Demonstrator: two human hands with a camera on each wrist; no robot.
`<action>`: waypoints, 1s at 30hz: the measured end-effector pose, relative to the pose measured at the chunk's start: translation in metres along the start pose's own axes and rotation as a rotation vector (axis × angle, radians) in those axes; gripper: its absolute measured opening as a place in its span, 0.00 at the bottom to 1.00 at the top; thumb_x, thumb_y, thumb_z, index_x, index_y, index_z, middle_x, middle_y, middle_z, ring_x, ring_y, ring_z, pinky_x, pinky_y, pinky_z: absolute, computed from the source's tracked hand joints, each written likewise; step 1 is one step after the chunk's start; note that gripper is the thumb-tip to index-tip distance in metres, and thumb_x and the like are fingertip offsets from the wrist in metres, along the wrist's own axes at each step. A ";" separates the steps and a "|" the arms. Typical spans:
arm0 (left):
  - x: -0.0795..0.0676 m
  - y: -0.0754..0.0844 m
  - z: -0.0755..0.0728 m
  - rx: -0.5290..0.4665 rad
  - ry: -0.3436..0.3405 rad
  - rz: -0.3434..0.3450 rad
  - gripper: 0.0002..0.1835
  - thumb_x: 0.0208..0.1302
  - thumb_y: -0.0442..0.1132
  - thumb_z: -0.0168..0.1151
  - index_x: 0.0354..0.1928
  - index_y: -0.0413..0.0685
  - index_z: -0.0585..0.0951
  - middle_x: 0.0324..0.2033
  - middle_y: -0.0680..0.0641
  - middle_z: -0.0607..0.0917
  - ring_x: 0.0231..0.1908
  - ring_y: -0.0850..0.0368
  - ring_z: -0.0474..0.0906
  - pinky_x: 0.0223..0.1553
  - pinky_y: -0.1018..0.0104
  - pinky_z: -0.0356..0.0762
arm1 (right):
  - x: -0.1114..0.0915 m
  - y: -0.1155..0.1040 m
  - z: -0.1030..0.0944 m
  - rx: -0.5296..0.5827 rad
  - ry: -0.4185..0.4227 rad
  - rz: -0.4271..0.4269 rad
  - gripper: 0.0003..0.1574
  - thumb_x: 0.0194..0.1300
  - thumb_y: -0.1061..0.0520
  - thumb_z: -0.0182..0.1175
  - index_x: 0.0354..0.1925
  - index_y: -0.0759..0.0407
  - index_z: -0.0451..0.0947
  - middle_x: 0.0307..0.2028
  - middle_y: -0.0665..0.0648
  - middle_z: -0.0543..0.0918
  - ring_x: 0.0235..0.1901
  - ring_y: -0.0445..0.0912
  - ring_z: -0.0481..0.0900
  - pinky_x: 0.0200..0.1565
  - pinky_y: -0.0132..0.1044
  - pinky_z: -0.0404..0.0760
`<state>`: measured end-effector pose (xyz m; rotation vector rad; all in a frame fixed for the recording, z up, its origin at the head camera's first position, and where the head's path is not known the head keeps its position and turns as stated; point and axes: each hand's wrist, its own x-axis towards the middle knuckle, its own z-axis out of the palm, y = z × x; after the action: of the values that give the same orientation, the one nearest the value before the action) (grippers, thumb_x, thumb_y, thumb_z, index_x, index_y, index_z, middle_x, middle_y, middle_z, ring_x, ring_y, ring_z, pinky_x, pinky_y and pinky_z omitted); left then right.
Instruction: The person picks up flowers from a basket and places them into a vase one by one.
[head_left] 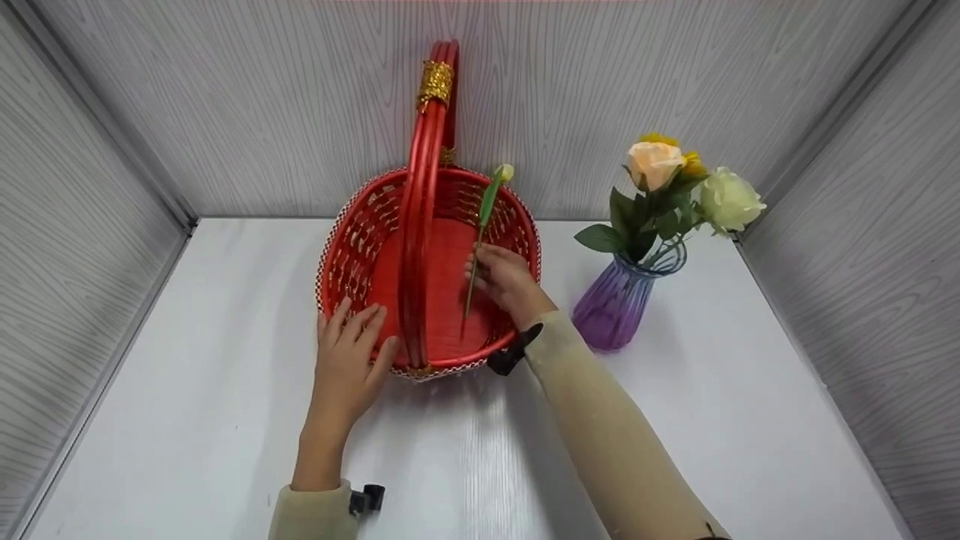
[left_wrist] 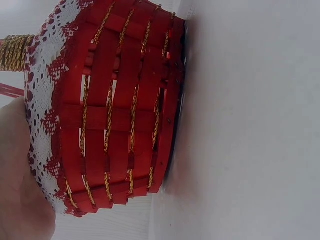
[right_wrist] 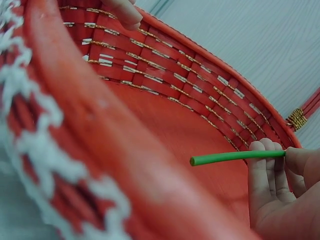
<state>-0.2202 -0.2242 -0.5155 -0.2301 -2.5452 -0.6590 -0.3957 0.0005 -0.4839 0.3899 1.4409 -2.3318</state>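
A red woven basket (head_left: 386, 307) with a tall arched handle stands on the white table. Over its right half, my right hand (head_left: 506, 279) pinches the green stem of a single flower (head_left: 489, 199) with a small pale yellow-white bud. The cut end of that stem (right_wrist: 220, 158) points down into the basket in the right wrist view. My left hand (head_left: 347, 358) rests on the basket's near left rim, fingers spread and reaching over the inside. In the left wrist view, part of the left hand (left_wrist: 20, 175) lies against the basket's white-and-red lace edging (left_wrist: 45, 100).
Right of the basket stands a blue-purple ribbed vase (head_left: 615, 304) holding a peach rose (head_left: 654, 165), a pale green-white rose (head_left: 729, 201) and yellow flowers. Grey wood-grain panels (head_left: 262, 112) enclose the table at the back and sides. The handle arches high above the basket.
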 end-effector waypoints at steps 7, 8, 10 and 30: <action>0.000 0.001 0.001 0.004 -0.001 -0.002 0.28 0.72 0.56 0.53 0.66 0.47 0.77 0.63 0.44 0.78 0.74 0.41 0.56 0.74 0.36 0.37 | -0.002 0.000 -0.002 -0.056 0.019 -0.021 0.12 0.74 0.62 0.55 0.53 0.61 0.79 0.48 0.65 0.81 0.34 0.46 0.83 0.54 0.46 0.83; 0.000 0.001 0.001 0.006 0.001 -0.001 0.28 0.72 0.56 0.53 0.66 0.47 0.77 0.63 0.43 0.79 0.74 0.41 0.57 0.74 0.36 0.37 | -0.002 0.000 -0.002 -0.057 0.022 -0.022 0.12 0.73 0.62 0.56 0.52 0.61 0.79 0.47 0.64 0.82 0.34 0.46 0.83 0.52 0.46 0.83; 0.000 0.001 0.001 0.005 0.006 0.006 0.28 0.72 0.55 0.53 0.66 0.46 0.77 0.63 0.43 0.79 0.74 0.41 0.57 0.74 0.35 0.38 | -0.002 0.000 -0.001 -0.059 0.028 -0.025 0.11 0.73 0.63 0.56 0.52 0.61 0.80 0.42 0.62 0.82 0.33 0.46 0.83 0.51 0.47 0.84; 0.000 0.001 0.000 -0.002 0.006 0.008 0.27 0.73 0.55 0.52 0.65 0.46 0.77 0.63 0.43 0.79 0.74 0.42 0.56 0.74 0.35 0.38 | -0.003 0.002 0.001 -0.124 0.018 -0.090 0.21 0.70 0.65 0.60 0.60 0.64 0.76 0.47 0.66 0.82 0.38 0.50 0.83 0.42 0.42 0.84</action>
<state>-0.2198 -0.2233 -0.5150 -0.2387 -2.5369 -0.6577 -0.3919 -0.0010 -0.4837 0.3188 1.6328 -2.2981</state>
